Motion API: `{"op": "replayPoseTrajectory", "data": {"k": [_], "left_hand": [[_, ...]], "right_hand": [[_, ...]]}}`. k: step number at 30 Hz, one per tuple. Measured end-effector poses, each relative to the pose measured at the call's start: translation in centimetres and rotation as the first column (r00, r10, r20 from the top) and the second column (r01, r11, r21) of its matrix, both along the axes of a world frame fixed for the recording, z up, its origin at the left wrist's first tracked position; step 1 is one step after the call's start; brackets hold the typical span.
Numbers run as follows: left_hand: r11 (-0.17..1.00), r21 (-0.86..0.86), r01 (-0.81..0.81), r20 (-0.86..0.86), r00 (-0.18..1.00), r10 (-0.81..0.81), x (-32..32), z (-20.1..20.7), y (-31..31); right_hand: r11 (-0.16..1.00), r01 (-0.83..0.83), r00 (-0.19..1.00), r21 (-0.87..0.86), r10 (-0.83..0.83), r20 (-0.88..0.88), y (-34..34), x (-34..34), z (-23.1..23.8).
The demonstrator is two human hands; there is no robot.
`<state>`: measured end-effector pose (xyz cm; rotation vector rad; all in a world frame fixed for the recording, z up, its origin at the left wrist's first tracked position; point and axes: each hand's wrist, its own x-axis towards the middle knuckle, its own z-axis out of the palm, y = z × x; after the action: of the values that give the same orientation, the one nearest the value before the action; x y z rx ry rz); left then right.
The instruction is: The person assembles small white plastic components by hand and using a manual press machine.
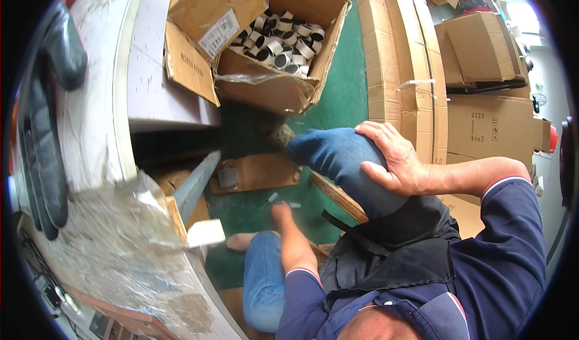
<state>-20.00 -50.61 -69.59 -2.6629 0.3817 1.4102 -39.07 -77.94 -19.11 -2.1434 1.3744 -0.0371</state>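
My left hand (pixel 280 211) reaches down to the green floor beside my left knee. Its fingers are small and blurred, so I cannot make out whether they grip anything. Just beyond the fingertips lies a small pale piece (pixel 273 198), and another pale piece (pixel 294 205) is beside them; their kind does not show. My right hand (pixel 395 162) rests on my raised right knee (pixel 347 153) in blue trousers, thumb and fingers spread over the cloth, holding nothing.
An open cardboard box (pixel 329 23) of white-and-black rings (pixel 282 43) stands ahead. Flattened cardboard (pixel 256 172) lies on the floor. Tall cartons (pixel 416 69) line the right. On the left, a plastic-covered bench (pixel 129 237) has black gloves (pixel 48 141) near it. A grey bar (pixel 198 183) juts out below.
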Motion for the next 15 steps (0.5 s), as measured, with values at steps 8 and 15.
{"op": "replayPoseTrajectory", "data": {"k": [8,15], "left_hand": [[0.997,-0.065,-0.051,-0.004,0.999,0.051,0.8,2.5,-1.8],[0.827,-0.390,-0.405,0.288,0.800,0.527,-0.4,-0.1,-2.5]], "right_hand": [[1.000,0.014,0.998,0.005,-0.015,0.068,-0.8,-0.4,-0.3],[0.998,0.056,0.997,0.011,-0.056,0.059,-1.1,-1.3,-0.5]]}}
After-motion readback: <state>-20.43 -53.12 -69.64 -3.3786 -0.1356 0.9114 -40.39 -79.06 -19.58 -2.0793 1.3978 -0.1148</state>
